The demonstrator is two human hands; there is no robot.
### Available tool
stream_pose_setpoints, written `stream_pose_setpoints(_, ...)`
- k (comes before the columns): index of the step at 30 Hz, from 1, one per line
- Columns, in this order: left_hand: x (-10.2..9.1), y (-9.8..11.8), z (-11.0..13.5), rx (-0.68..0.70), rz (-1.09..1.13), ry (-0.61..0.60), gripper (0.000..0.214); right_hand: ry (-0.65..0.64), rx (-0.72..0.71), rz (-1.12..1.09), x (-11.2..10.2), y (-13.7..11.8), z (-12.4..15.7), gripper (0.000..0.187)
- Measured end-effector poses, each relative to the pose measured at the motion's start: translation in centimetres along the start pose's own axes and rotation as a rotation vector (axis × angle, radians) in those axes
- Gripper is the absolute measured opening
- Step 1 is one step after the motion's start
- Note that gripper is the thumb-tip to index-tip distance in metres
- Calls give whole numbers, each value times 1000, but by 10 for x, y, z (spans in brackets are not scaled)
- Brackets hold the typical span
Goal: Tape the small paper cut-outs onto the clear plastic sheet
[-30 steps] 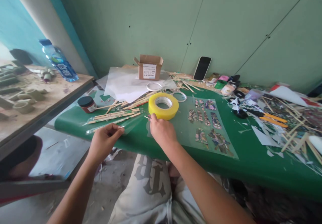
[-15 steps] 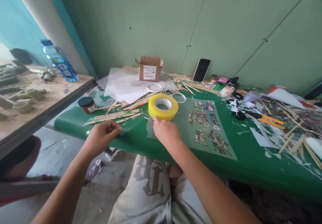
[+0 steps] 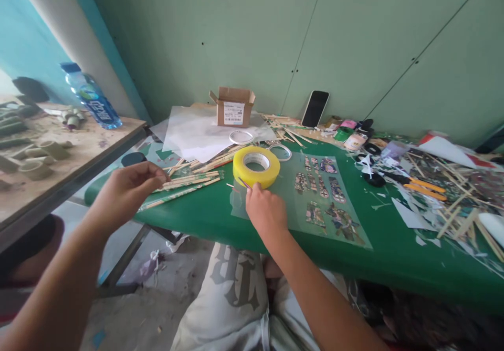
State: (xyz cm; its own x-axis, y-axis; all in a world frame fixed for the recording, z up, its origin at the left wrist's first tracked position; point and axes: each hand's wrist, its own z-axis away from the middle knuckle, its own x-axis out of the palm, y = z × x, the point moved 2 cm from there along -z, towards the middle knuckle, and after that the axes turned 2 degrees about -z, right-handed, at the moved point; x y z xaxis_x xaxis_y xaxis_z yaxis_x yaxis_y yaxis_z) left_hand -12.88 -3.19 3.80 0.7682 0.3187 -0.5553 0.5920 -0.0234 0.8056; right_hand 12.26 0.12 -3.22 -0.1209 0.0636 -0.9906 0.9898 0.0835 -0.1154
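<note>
My right hand (image 3: 266,206) is closed on a thin, slender tool (image 3: 244,183), whose tip points up and left beside the yellow roll of tape (image 3: 239,168). The tape lies flat on the green table covering. Further left, my left hand (image 3: 128,191) is in a pinch above several thin wooden sticks (image 3: 185,189); what its fingertips hold, if anything, cannot be made out. Just behind that hand shows the dark lid of a jar (image 3: 134,158). To the right of the tape, a clear sheet (image 3: 291,219) carries several patterned cut-out pieces (image 3: 315,213).
Behind the tape stand a small cardboard box (image 3: 234,114) and white paper (image 3: 189,130). A phone (image 3: 315,109) leans on the wall. Orange-handled pliers (image 3: 425,188) lie among scraps and sticks at right. A water bottle (image 3: 92,99) stands on the side table.
My left hand has moved left and up, away from the table's front edge, and now partly covers the jar. My right hand has shifted slightly right, with the tool still in it.
</note>
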Motion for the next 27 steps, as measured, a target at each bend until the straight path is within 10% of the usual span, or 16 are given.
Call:
stream_pose_setpoints(7,69,10,19,15,977,30,17,125,76,-75,0,7,1,31)
stream_pose_setpoints(22,86,-3,60,-177,931,-51,35,337,141,-216,11,15,5,28)
stream_pose_setpoints(27,86,5,74,-185,965,-144,37,369,31,-676,-3,26,21,19)
